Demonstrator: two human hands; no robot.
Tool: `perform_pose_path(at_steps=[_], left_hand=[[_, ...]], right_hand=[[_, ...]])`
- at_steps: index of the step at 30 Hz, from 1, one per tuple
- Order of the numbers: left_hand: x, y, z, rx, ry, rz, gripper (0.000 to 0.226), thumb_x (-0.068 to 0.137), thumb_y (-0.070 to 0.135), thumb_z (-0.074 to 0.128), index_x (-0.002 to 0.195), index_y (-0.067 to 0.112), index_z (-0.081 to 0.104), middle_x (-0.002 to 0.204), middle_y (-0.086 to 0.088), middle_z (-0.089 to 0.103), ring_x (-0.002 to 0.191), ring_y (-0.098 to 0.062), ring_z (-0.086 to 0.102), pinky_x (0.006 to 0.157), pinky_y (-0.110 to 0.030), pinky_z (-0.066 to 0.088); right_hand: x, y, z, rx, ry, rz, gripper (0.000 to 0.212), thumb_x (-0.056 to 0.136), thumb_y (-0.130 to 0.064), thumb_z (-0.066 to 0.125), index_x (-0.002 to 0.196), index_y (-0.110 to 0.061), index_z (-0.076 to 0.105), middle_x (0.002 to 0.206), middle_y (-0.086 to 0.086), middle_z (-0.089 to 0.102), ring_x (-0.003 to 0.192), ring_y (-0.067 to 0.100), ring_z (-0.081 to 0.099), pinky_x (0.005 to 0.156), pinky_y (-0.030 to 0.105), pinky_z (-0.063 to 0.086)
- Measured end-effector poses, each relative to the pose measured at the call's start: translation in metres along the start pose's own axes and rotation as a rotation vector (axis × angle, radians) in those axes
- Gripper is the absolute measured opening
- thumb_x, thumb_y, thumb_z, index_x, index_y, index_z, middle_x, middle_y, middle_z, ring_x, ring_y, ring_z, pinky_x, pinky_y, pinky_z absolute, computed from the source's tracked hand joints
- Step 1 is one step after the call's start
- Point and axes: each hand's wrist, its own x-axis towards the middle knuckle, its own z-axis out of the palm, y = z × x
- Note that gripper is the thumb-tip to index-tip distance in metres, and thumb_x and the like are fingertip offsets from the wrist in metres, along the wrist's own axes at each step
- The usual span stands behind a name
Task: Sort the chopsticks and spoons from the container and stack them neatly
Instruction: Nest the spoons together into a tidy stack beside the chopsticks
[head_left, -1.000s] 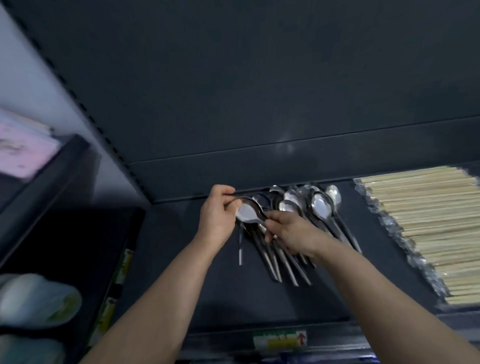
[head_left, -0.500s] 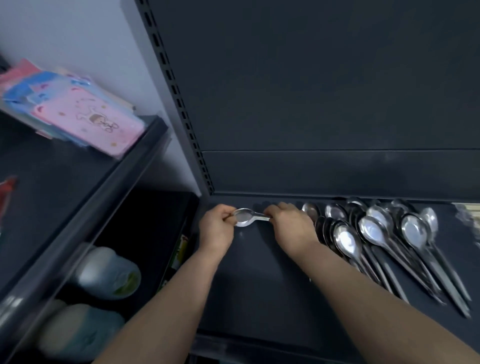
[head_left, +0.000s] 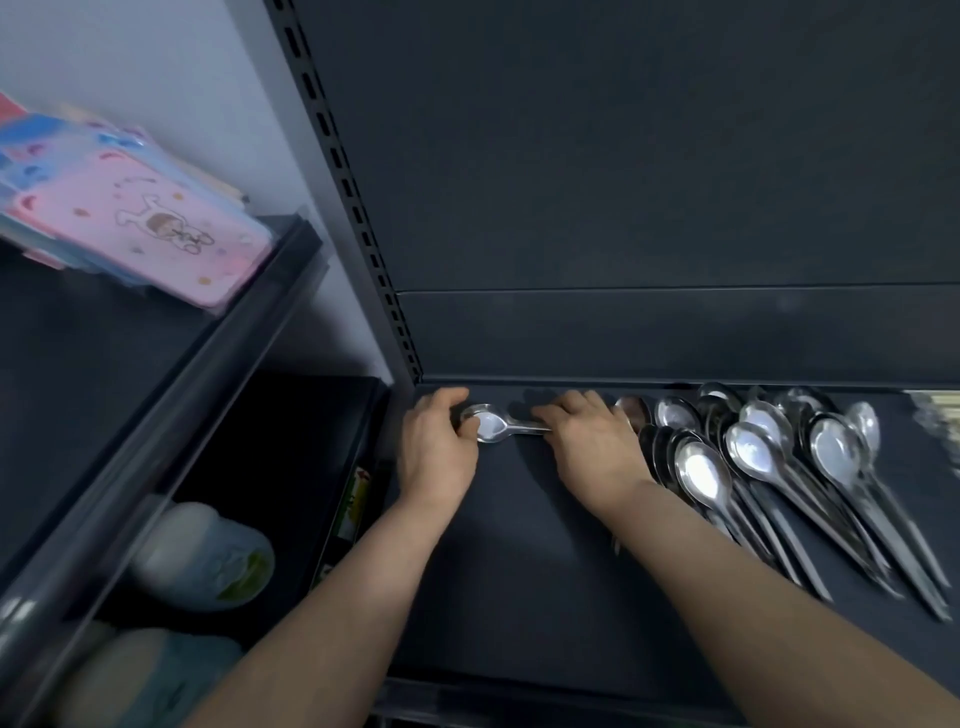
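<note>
- Spoons (head_left: 753, 454) lie fanned over the right part of the dark shelf (head_left: 519, 582), bowls far and handles near, overlapping. My guess is that this keeps them as one group while another row is begun.
- Most of the open room is the bare board from the pile leftward to the slotted upright (head_left: 363, 234). It is bounded far by the back panel (head_left: 623, 338) and near by the front rail.
- The left hand (head_left: 436, 449) sits in the far-left corner, close to the upright. Its fingers are curled round the bowl end of the single spoon (head_left: 491, 428), with the thumb at the bowl's rim.
- The right hand (head_left: 587, 447) is just left of the pile. Its fingers are bent close together over the handle, hiding the tip, so I cannot tell the exact pinch.
- Held at both ends, the single spoon lies crosswise along the back edge, bowl left and hollow up. This probably squares it against the panel as a new stack's base.
- Room is tight here, with little clearance leftward or farther back. Beyond the upright the level drops to another shelf with pink boxes (head_left: 140, 228) above it.
- Chopsticks (head_left: 935, 410) show only as a pale blur at the far right edge.
</note>
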Motion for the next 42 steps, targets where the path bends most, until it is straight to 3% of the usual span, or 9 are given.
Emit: perform_pose_path(at_steps=[3,8,14,17,20,26,31,37,42], left_hand=[[-0.011,0.021,0.001,0.019,0.027,0.141,0.027,0.087,0.010,0.064,0.113,0.018,0.066,0.109,0.001,0.066,0.102,-0.020,0.061,0.090,-0.038,0.050],[-0.035,0.063,0.030,-0.006,-0.221,0.261,0.017,0.090,0.015,0.063,0.106,0.018,0.067,0.092,0.007,0.072,0.088,-0.013,0.067,0.082,-0.032,0.053],[-0.061,0.104,0.069,0.102,-0.224,0.310,0.015,0.090,0.028,0.063,0.103,0.021,0.067,0.099,0.004,0.071,0.094,-0.018,0.065,0.078,-0.034,0.052],[-0.069,0.122,0.078,0.168,-0.199,0.348,0.022,0.091,0.034,0.061,0.110,0.023,0.065,0.102,0.005,0.066,0.095,-0.017,0.062,0.076,-0.033,0.051],[-0.072,0.133,0.087,0.281,-0.245,0.332,0.034,0.090,0.041,0.062,0.120,0.025,0.062,0.113,0.004,0.063,0.102,-0.019,0.062,0.079,-0.033,0.051],[-0.074,0.148,0.099,0.354,-0.295,0.229,0.029,0.089,0.036,0.064,0.115,0.024,0.060,0.108,0.004,0.067,0.101,-0.020,0.063,0.073,-0.029,0.045],[-0.073,0.145,0.096,0.242,-0.333,0.124,0.004,0.088,0.031,0.066,0.090,0.028,0.064,0.096,0.007,0.069,0.094,-0.017,0.064,0.073,-0.028,0.048],[-0.068,0.132,0.092,-0.195,-0.338,-0.026,0.012,0.087,0.025,0.067,0.076,0.027,0.062,0.086,0.004,0.070,0.086,-0.019,0.067,0.080,-0.044,0.057],[-0.069,0.135,0.082,-0.415,-0.319,-0.027,0.008,0.093,0.015,0.062,0.085,0.018,0.062,0.094,-0.002,0.069,0.078,-0.013,0.063,0.054,-0.024,0.052]], right_hand=[[-0.019,0.008,-0.009,0.031,0.158,0.000,0.039,0.080,-0.007,0.067,0.116,-0.023,0.067,0.106,0.000,0.063,0.100,0.027,0.058,0.086,0.042,0.046],[-0.070,0.053,-0.028,-0.029,0.314,0.121,0.031,0.066,-0.006,0.076,0.091,-0.024,0.073,0.083,-0.001,0.062,0.082,0.027,0.060,0.064,0.036,0.048],[-0.124,0.115,-0.031,0.019,0.286,0.293,0.025,0.073,-0.003,0.072,0.090,-0.021,0.072,0.084,0.001,0.064,0.080,0.028,0.061,0.061,0.034,0.048],[-0.135,0.121,-0.032,0.111,0.273,0.265,0.013,0.081,-0.018,0.071,0.095,-0.020,0.072,0.088,0.000,0.066,0.085,0.026,0.062,0.066,0.035,0.051],[-0.141,0.121,-0.031,0.113,0.200,0.228,0.021,0.081,-0.032,0.072,0.099,-0.023,0.071,0.096,-0.001,0.066,0.091,0.023,0.061,0.075,0.036,0.051],[-0.143,0.124,-0.033,0.111,0.168,0.223,0.019,0.084,-0.032,0.068,0.101,-0.024,0.071,0.101,-0.004,0.064,0.098,0.021,0.057,0.081,0.034,0.047],[-0.143,0.130,-0.039,0.180,0.136,0.223,0.015,0.089,-0.034,0.060,0.099,-0.026,0.068,0.101,-0.007,0.060,0.103,0.017,0.054,0.082,0.029,0.042],[-0.133,0.121,-0.050,0.410,0.120,0.299,0.034,0.089,-0.046,0.060,0.113,-0.023,0.061,0.108,-0.005,0.061,0.101,0.016,0.056,0.084,0.030,0.047],[-0.126,0.114,-0.062,0.574,-0.054,0.395,0.045,0.095,-0.047,0.049,0.129,-0.017,0.045,0.112,-0.001,0.063,0.104,0.018,0.059,0.082,0.028,0.042]])
